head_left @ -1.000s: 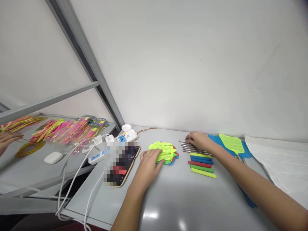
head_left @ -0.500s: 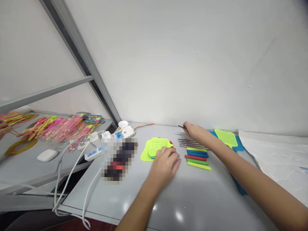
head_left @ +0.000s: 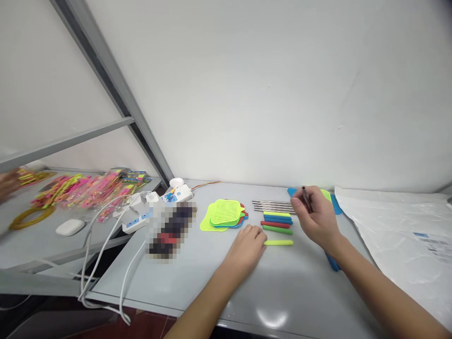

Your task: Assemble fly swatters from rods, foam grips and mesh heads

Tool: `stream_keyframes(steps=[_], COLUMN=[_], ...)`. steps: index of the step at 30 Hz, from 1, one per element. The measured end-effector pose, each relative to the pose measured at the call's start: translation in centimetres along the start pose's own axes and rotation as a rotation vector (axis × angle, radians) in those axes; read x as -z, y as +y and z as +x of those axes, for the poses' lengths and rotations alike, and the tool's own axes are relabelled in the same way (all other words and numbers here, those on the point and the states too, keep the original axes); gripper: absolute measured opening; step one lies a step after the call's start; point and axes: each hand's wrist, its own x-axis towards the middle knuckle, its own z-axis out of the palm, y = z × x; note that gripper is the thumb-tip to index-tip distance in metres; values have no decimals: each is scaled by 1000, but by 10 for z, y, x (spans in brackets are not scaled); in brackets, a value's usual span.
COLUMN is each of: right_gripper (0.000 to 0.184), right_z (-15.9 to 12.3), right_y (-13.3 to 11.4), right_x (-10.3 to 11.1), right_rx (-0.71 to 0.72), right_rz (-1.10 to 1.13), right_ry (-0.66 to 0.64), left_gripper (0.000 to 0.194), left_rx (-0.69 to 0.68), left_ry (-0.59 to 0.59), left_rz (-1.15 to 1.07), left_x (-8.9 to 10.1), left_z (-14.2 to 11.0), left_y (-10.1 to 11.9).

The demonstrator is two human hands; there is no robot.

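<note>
My right hand (head_left: 315, 217) is raised over the grey table (head_left: 247, 292) with its fingers pinched on a thin metal rod (head_left: 306, 197). My left hand (head_left: 249, 245) rests on the table, its fingers curled on a yellow-green handle sleeve (head_left: 280, 243). Just beyond lie a few more coloured sleeves (head_left: 277, 221) and a row of metal rods (head_left: 270, 206). A stack of mesh swatter heads (head_left: 223, 214), yellow-green on top, sits to the left of them. More swatter heads (head_left: 330, 200), blue and yellow-green, lie behind my right hand.
A phone (head_left: 169, 230) and a white power strip (head_left: 141, 219) with cables sit at the table's left edge. A lower table (head_left: 31, 249) at left holds pink and yellow packaged items (head_left: 88, 188), a white case (head_left: 69, 227) and another person's blurred hand (head_left: 9, 183). A plastic sheet (head_left: 399, 235) covers the right.
My right hand has lifted one rod from the row and drawn it back to the right. My left hand has left the swatter heads and taken the yellow-green sleeve, pulling it nearer.
</note>
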Motion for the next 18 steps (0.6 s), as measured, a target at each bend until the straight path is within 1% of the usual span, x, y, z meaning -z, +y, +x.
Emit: stream_keyframes(steps=[2,3,5,7,9,10,12,14,18], right_gripper=[20,26,34,39,42,43,45,46,46], right_z=[-4,-4,-4,-3,-1,0,1,1,-4], right_y=[-12,-19,-35,-51,-68,-75,-88,-98,-106], right_x=[3,3,3,1,-2,-5,-11,-18,-36], right_rx=[-72,-119,-217,-299,-349,-364,-384,-394,-397], right_rz=[171,300,594,842,998,1051,1132,1193,1299], right_ry=[85,123,166,156,132,124,120,116,80], left_gripper=[7,8,10,10,8,7,6,8,12], left_rx=[13,29,72,110,114,106,80,74,161], left_ry=[28,63,176,299,389,412,423,394,333], left_rz=[-112,-179,-309,-391,-408,-404,-403,-420,-491], left_x=[7,12,23,34,42,43,42,35,16], left_z=[-11,-17,-29,-39,-46,-48,-50,-50,-51], left_y=[4,6,10,12,14,15,16,17,20])
